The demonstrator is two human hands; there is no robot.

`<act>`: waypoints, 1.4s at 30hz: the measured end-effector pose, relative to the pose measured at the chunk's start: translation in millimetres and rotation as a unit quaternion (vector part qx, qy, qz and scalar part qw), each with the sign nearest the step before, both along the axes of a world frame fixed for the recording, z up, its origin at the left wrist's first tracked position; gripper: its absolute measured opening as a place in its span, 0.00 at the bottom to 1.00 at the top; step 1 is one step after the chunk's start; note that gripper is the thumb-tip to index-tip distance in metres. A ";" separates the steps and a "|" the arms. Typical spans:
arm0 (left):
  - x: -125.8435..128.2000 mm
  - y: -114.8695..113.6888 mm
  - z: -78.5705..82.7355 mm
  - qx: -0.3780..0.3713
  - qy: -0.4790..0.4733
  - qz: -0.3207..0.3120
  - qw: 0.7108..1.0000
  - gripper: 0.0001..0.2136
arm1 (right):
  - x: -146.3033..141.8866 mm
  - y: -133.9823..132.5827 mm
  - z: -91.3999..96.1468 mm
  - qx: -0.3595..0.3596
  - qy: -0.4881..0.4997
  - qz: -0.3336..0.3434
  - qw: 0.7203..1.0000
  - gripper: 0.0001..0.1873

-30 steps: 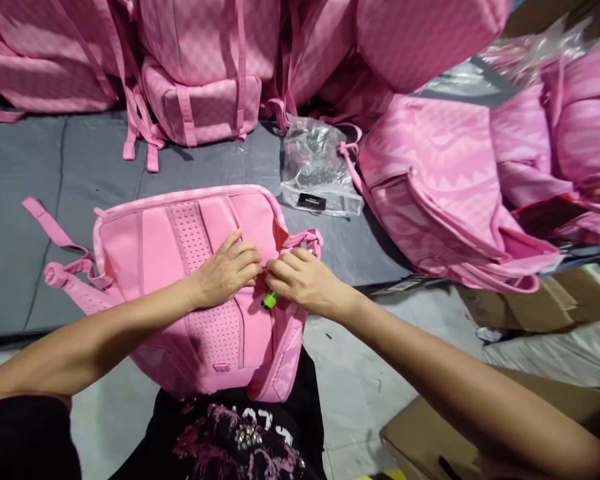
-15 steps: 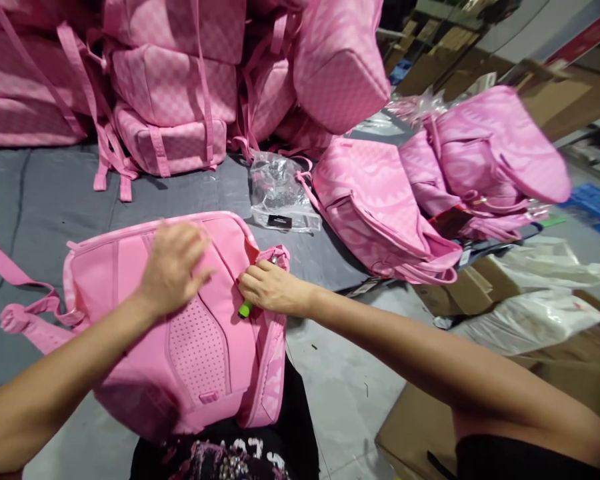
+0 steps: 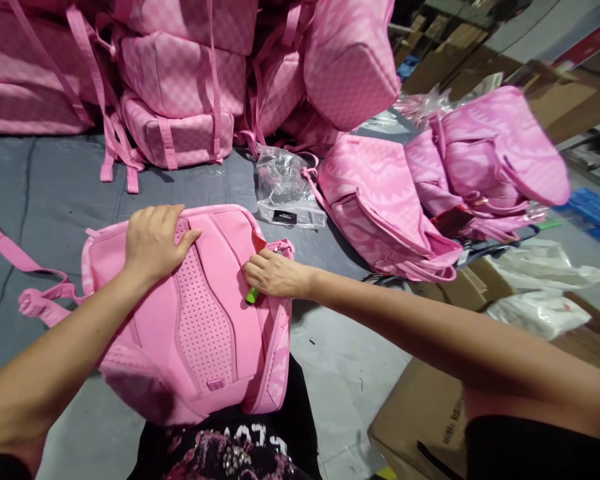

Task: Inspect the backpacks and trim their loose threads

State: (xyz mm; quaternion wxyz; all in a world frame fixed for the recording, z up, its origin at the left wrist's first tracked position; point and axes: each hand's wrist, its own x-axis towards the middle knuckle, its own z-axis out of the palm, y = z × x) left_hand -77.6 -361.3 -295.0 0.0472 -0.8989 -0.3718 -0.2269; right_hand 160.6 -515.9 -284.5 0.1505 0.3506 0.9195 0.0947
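Note:
A pink backpack (image 3: 207,313) lies back panel up across the table's front edge and against my lap. Its back shows a dotted mesh strip, and the loose straps trail to the left. My left hand (image 3: 155,240) rests flat on the panel near the far edge, with its thumb spread. At the right side of the bag, my right hand (image 3: 275,272) is closed around a small lime-green object (image 3: 253,295) with a dark end; most of it is hidden in the fist. A bit of red-orange material shows at the bag's side just beyond the fingers.
Checked pink backpacks (image 3: 180,80) are piled along the back. A clear plastic bag (image 3: 287,183) with a black label lies on the grey table cover (image 3: 70,180). More pink patterned backpacks (image 3: 375,187) lie to the right. Below right stands a cardboard box (image 3: 420,413).
My left hand was raised and blurred above the panel; now it lies on the bag, farther left and nearer the far edge. The right hand keeps its grip. The view shifted slightly.

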 end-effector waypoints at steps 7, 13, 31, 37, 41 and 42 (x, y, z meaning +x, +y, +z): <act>-1.8 -0.5 4.7 -0.022 0.003 0.004 1.000 0.32 | -23.9 64.6 19.3 0.162 0.080 -0.097 0.979 0.18; -12.0 0.1 6.3 0.025 -0.051 -0.047 0.997 0.27 | -31.9 76.7 36.4 0.161 0.228 -0.198 0.939 0.19; 44.6 -86.6 15.2 0.130 0.084 -0.355 0.922 0.09 | -40.9 -103.1 -32.6 0.063 0.713 -0.465 0.521 0.13; 40.7 -90.2 5.9 0.172 0.045 -0.352 0.919 0.08 | -34.8 -98.6 -21.2 0.058 0.647 -0.435 0.624 0.08; 40.1 -88.8 4.4 0.103 0.066 -0.349 0.929 0.10 | -31.5 -99.0 -20.2 0.060 0.641 -0.445 0.622 0.08; 40.0 -88.5 3.9 0.085 0.065 -0.351 0.930 0.11 | -31.6 -98.9 -20.7 0.057 0.641 -0.441 0.625 0.08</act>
